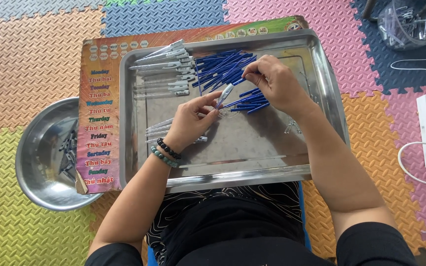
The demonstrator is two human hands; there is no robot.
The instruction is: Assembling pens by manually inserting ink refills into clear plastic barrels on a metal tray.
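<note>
Left hand: the left hand [189,118] pinched a clear pen barrel [224,95] between thumb and fingers, near the tray's centre
Right hand: the right hand [274,81] closed its fingertips on a blue refill [242,79] at 1 o'clock from the barrel
Tray: the steel tray [252,172] lay on the lap
Refills: a blue refill pile [220,69] sat at 12 o'clock in the tray
Barrels: the clear barrel stack [166,69] lay at 10 o'clock
Bowl: a metal bowl [38,157] stood at 9 o'clock, outside the tray
</note>
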